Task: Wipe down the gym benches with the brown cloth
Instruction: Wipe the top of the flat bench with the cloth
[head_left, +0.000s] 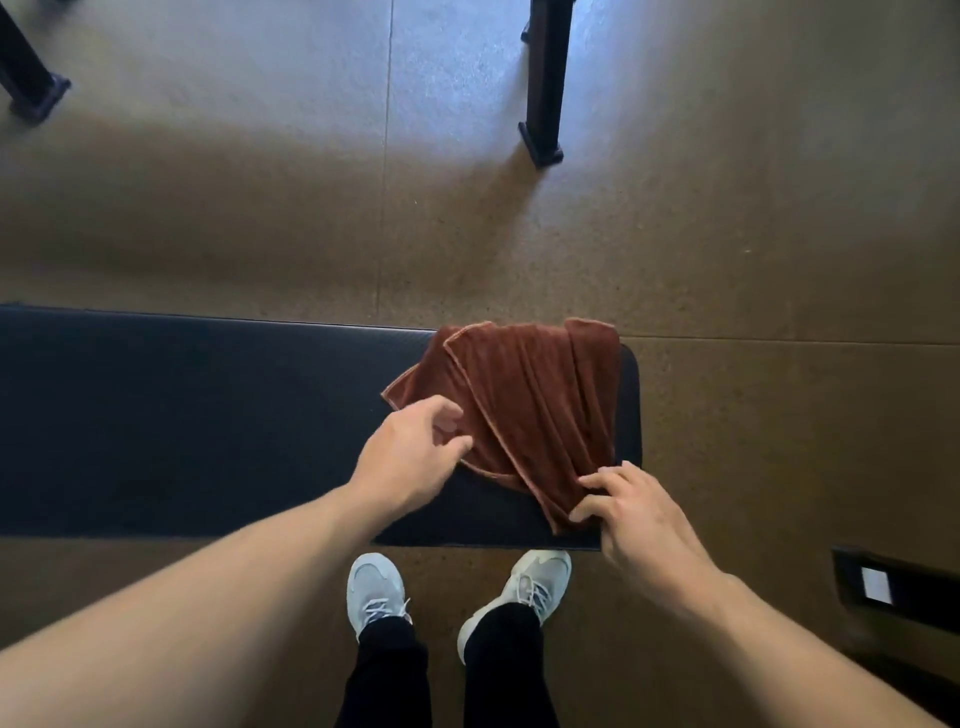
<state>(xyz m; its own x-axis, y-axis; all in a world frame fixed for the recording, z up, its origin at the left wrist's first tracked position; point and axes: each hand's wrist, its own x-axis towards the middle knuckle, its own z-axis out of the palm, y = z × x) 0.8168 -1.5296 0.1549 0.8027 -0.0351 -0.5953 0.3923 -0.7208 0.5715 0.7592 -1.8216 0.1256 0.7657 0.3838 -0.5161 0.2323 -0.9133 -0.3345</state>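
Observation:
A brown cloth (530, 400) lies folded in loose layers on the right end of a black padded gym bench (182, 415). My left hand (410, 452) is at the cloth's left edge, its fingers curled and pinching that edge. On the near right corner of the cloth rests my right hand (628, 509), the fingertips bent and pinching the fabric. The bench runs from the left edge of the view to the middle right.
Speckled rubber floor (727, 234) surrounds the bench. A black equipment leg (545, 88) stands beyond the bench, another (31, 78) at the far left. A dark frame with a white label (878, 587) sits at the lower right. My feet in light sneakers (379, 592) stand before the bench.

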